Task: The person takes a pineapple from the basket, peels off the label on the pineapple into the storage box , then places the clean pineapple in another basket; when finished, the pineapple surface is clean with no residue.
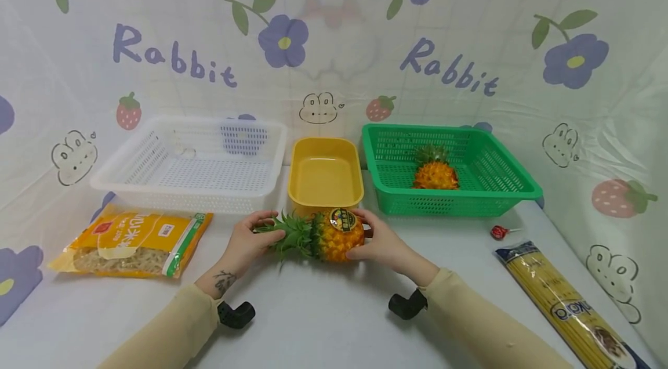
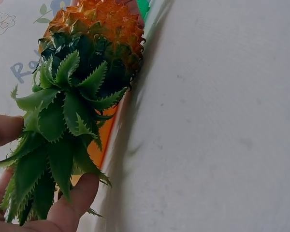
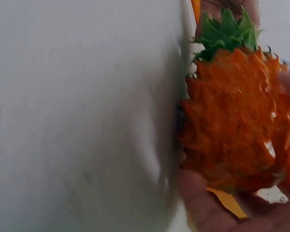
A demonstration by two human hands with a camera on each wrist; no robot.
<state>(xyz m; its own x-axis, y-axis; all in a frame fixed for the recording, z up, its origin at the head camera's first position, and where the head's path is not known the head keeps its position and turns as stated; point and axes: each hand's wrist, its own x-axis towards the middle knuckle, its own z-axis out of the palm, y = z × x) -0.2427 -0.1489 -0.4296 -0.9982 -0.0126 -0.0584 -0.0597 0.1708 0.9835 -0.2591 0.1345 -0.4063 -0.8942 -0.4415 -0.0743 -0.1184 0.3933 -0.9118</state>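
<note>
A pineapple (image 1: pixel 334 244) with a glossy orange body, green leaves and a dark round sticker lies sideways between both hands, in front of the yellow tub (image 1: pixel 326 174). My left hand (image 1: pixel 250 244) holds its leafy crown (image 2: pixel 63 130), thumb on one side and fingers on the other. On the far end, my right hand (image 1: pixel 383 247) grips the rounded orange base (image 3: pixel 239 116) between thumb and fingers. The head view shows a second pineapple (image 1: pixel 436 175) inside the green basket (image 1: pixel 449 204).
At the left stands a white basket (image 1: pixel 182 199), with an orange food bag (image 1: pixel 138 241) in front of it. To the right lie a red-wrapped lollipop (image 1: pixel 499 232) and a long pack of spaghetti (image 1: pixel 563 299). A printed curtain (image 1: pixel 334 67) hangs behind the table.
</note>
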